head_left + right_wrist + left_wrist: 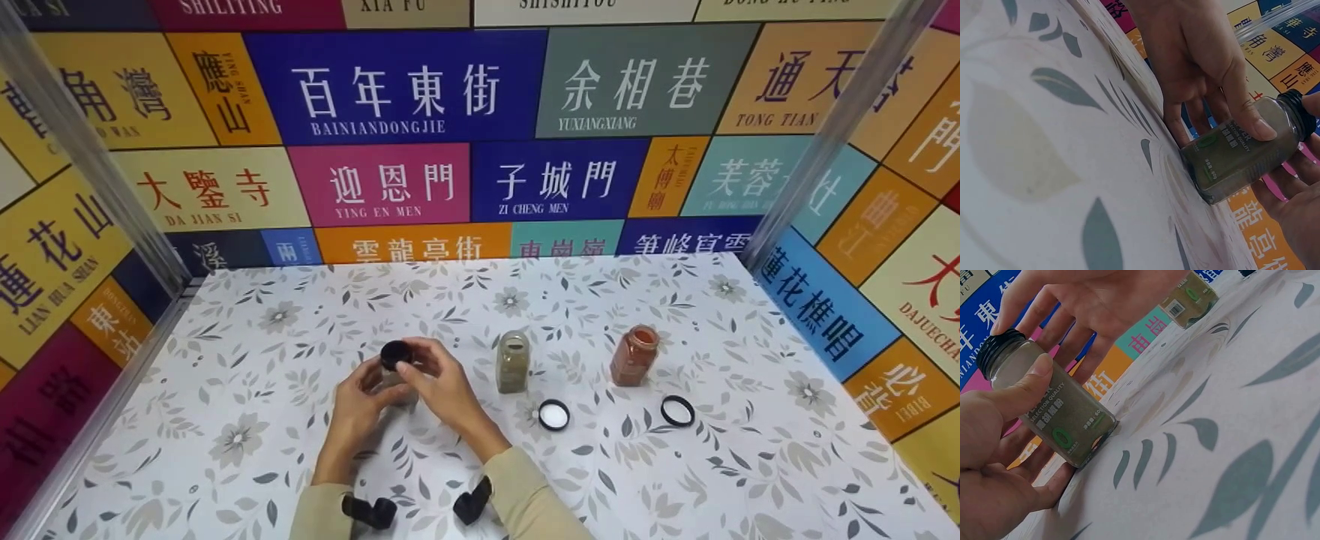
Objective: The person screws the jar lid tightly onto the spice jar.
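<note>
My left hand (354, 405) grips a square glass spice jar (1075, 419) of grey-brown powder, with the thumb across its printed label. The jar is tilted, its base at the patterned tabletop. On its neck sits a black lid (395, 355), which the thumb and fingers of my right hand (448, 390) pinch. To the right, an uncapped jar of greenish-brown powder (513, 366) stands upright. Farther right stands an uncapped jar of reddish powder (634, 358). In the head view the hands hide most of the held jar.
A black lid with a white inside (554, 415) lies before the greenish-brown jar. Another black-rimmed lid (678, 411) lies right of the reddish jar. Colourful panels with Chinese lettering (397, 86) stand behind and beside the floral tabletop (240, 439).
</note>
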`<state>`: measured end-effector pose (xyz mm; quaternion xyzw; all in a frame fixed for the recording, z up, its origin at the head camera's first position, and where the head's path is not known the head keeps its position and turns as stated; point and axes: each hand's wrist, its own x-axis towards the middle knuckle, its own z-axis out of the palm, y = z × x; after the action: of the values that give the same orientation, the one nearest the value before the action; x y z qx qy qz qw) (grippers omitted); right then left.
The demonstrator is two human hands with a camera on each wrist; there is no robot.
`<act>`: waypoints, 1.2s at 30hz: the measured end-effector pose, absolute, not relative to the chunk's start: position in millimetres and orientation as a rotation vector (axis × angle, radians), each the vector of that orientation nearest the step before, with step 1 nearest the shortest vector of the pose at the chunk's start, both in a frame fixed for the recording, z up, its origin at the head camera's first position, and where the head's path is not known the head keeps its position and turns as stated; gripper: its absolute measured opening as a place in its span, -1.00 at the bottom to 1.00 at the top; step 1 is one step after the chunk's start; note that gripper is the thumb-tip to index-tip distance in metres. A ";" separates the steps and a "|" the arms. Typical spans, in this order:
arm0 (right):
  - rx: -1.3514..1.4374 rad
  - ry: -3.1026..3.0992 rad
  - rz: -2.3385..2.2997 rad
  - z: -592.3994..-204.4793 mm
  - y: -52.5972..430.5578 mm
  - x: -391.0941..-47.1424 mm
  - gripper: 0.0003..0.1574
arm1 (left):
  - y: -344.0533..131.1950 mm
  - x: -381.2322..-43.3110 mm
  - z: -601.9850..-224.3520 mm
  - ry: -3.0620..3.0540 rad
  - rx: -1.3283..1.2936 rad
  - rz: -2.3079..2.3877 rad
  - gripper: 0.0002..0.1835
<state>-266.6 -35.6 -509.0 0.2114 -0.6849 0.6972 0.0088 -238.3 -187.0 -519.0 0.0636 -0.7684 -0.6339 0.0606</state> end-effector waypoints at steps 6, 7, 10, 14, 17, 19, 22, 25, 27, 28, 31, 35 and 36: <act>0.627 -2.115 2.199 -508.8 -36.8 -267.0 -0.52 | -187.3 -240.2 -519.3 -2.321 0.181 -1.918 -0.27; 0.622 -2.112 2.205 -509.1 -37.0 -267.2 -0.51 | -187.2 -240.5 -519.3 -2.319 0.182 -1.923 -0.27; 0.609 -2.114 2.230 -508.0 -36.4 -266.5 -0.47 | -186.8 -241.3 -519.2 -2.318 0.185 -1.930 -0.27; 0.600 -2.165 2.242 -506.7 -34.1 -265.0 -0.37 | -186.9 -241.2 -519.7 -2.329 0.201 -1.924 -0.27; 0.622 -2.191 2.218 -507.7 -33.2 -264.9 -0.36 | -187.3 -240.7 -520.0 -2.343 0.211 -1.908 -0.27; 0.637 -2.188 2.200 -508.4 -33.5 -265.1 -0.39 | -187.4 -240.8 -520.5 -2.344 0.205 -1.898 -0.28; 0.637 -2.159 2.205 -508.9 -34.9 -265.7 -0.46 | -187.4 -240.9 -521.2 -2.327 0.203 -1.916 -0.27; 0.614 -2.123 2.231 -509.1 -36.7 -266.0 -0.51 | -187.5 -240.8 -521.5 -2.308 0.193 -1.936 -0.28; 0.596 -2.109 2.246 -508.5 -37.7 -265.8 -0.51 | -187.8 -240.4 -521.6 -2.301 0.197 -1.947 -0.28; 0.591 -2.104 2.253 -508.5 -38.1 -265.8 -0.50 | -187.8 -240.4 -521.6 -2.299 0.199 -1.947 -0.28; 0.571 -2.126 2.257 -507.9 -38.1 -265.2 -0.44 | -187.7 -240.1 -521.4 -2.298 0.202 -1.954 -0.29; 0.584 -2.158 2.240 -507.6 -35.5 -264.6 -0.37 | -187.1 -239.5 -520.2 -2.316 0.209 -1.950 -0.28; 0.594 -2.159 2.230 -507.7 -34.8 -264.8 -0.38 | -186.8 -239.2 -519.6 -2.321 0.210 -1.948 -0.28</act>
<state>-264.8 -34.8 -507.7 0.1878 -0.6831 0.7057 -0.0091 -239.2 -186.8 -519.6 0.0689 -0.7632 -0.6403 0.0521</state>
